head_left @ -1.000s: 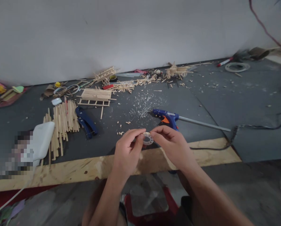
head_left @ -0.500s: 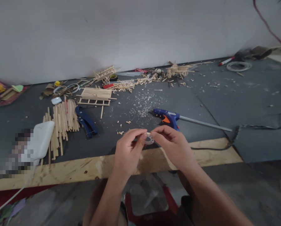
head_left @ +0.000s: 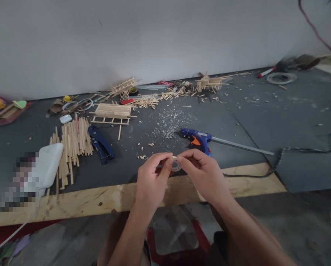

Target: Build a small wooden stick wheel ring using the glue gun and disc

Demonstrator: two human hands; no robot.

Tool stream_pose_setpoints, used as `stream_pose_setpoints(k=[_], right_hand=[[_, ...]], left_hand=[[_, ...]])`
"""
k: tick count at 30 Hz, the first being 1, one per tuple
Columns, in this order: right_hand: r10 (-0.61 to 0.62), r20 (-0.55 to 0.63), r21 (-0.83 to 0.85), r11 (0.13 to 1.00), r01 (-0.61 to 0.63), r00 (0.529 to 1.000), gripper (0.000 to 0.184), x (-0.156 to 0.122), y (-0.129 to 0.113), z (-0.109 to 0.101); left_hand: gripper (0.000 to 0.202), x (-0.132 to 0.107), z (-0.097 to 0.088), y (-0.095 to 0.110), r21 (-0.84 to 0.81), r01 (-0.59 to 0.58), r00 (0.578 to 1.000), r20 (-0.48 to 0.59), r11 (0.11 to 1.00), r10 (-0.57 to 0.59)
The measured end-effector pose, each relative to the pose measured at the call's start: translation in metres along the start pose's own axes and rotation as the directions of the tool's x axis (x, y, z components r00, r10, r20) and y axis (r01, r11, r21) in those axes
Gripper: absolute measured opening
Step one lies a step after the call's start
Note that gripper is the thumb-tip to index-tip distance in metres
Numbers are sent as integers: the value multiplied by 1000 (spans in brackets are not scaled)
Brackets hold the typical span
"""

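Between the fingertips of my left hand (head_left: 152, 177) and my right hand (head_left: 205, 175) is a short, pale wooden stick piece (head_left: 174, 157). Both hands are closed in a pinch, one at each end of it. Just below, a whitish ring with small holes (head_left: 176, 167) lies partly hidden behind my fingers; I cannot tell whether they touch it. A blue glue gun (head_left: 200, 137) with an orange trigger rests beyond my right hand, a long glue stick (head_left: 240, 145) coming out of its back. Several tiny cut wood bits (head_left: 142, 157) are scattered beyond my left hand.
Left of my hands lie a blue cutter tool (head_left: 101, 144), a pile of wooden sticks (head_left: 76, 142) and a white power bank-like block (head_left: 50, 162). Farther back are a stick-built frame (head_left: 112, 112), a small wooden cart model (head_left: 209, 83) and glue scraps (head_left: 172, 122). A wooden edge (head_left: 110, 197) borders the table.
Almost nothing differs. Both hands keep their pinch on the small stick piece, and the view has shifted very slightly.
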State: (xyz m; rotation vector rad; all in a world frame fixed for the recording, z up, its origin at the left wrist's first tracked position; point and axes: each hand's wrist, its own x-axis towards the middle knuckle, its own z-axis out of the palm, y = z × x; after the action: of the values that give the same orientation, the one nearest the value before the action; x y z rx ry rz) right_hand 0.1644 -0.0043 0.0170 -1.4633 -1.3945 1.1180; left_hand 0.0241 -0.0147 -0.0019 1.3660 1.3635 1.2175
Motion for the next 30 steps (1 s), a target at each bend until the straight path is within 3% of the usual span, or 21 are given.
stream_pose_setpoints(k=[10,23,30], right_hand=[[-3,-62,-51,999,0,998,13,0,1,4],[29,-54,-58,998,-32,998,14,1,2,6],[26,-39,-33,999,-28,999,18,2,3,3]], left_hand=[[20,-2,4,0,27,16,999,-32,1000,-15],[22,-3,5,-5,51,49,998,-53,998,-46],[25,2,6,-4,-32,95,994,-58,995,-97]])
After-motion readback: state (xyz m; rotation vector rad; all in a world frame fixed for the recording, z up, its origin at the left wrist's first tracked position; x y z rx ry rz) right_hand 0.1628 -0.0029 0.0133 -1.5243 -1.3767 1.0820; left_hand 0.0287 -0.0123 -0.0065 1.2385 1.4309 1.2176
